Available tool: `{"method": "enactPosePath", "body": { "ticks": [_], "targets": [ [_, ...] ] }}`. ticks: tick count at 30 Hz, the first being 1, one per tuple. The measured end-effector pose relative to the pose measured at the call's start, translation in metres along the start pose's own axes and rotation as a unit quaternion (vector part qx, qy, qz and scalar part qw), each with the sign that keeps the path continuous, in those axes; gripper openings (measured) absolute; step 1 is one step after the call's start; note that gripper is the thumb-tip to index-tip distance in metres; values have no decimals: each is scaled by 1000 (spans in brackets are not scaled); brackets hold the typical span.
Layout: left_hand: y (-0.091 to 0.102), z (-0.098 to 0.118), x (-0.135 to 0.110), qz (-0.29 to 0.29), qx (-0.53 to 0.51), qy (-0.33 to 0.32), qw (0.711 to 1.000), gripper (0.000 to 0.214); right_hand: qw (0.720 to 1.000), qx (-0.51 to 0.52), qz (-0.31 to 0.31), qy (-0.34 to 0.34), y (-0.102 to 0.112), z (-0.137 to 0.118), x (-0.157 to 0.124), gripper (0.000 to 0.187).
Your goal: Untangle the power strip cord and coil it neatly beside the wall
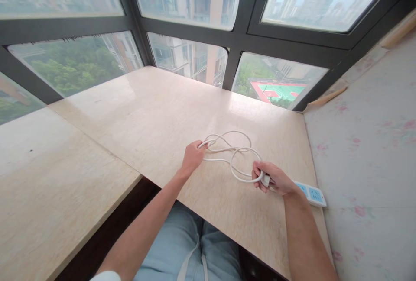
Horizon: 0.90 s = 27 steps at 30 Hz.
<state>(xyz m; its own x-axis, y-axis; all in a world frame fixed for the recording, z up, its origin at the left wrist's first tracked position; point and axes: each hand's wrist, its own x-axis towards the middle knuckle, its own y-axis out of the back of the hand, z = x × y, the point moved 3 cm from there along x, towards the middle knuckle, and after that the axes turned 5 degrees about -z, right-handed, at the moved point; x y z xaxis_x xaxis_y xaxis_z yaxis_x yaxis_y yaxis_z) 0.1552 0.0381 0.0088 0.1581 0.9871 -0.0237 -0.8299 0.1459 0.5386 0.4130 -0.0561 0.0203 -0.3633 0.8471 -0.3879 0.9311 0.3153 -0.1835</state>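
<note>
- the white cord (pixel 242 148) lies in loose loops on the ledge (pixel 130 112), mostly between the two hands; the flat top seems to carry the slack, so neither hand bears its full weight.
- the left hand (pixel 194 158) has its fingers closed on the cord at the far left of the loops, probably to keep those strands gathered.
- the cord comes out past the thumb side of that fist, and its loops spread toward the right.
- the right hand (pixel 271 178) is curled around the cord and a white plug (pixel 265 180), likely pinning both together so the round loop stays in shape.
- that loop hangs off the left side of the right fingers; the plug sits among them, partly covered.
- the power strip (pixel 315 194) rests by the papered wall (pixel 360 172), partly hidden behind the right wrist; whether the cord joins it, i cannot tell.
</note>
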Motion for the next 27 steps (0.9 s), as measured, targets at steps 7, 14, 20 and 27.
{"method": "enactPosePath", "body": {
  "ticks": [7,14,20,27],
  "targets": [
    [-10,5,-23,46,-84,-45,994,31,957,212,172,97,-4,1,25,38],
    [-18,-17,-21,26,-243,93,965,29,972,100,204,67,-1,6,21,41],
    [-9,-17,-18,-43,-399,158,902,37,951,16,295,89,20,2,8,63],
    [-13,5,-31,-31,-503,161,848,39,919,-169,327,141,19,1,9,66]
  ]
}}
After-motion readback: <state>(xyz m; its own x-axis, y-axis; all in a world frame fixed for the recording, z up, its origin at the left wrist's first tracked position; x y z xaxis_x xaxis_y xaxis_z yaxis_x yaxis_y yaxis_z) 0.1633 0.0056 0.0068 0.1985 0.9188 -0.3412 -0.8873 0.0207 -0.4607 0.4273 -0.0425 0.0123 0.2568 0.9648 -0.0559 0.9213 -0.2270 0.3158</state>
